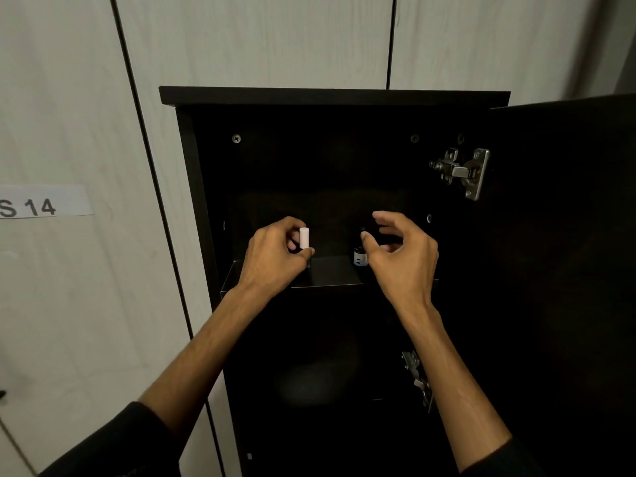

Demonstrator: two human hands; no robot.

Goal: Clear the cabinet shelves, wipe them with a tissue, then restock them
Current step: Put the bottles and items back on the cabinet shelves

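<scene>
A dark cabinet [334, 96] stands open in front of me, with one shelf [327, 273] at mid height. My left hand [275, 256] grips a small bottle with a white cap [304, 237] at the left of the shelf; the bottle's dark body is mostly hidden by my fingers. My right hand [399, 249] hovers over a small dark bottle with a pale label [359, 258] standing on the shelf. Its fingers are spread and lightly bent, the thumb close to the bottle's top, with no clear grip.
The cabinet door [564, 235] hangs open on the right, with metal hinges [461, 172] on its inner edge. Pale panelled doors stand behind, one bearing a label "S 14" [38, 204]. The compartment below the shelf is dark.
</scene>
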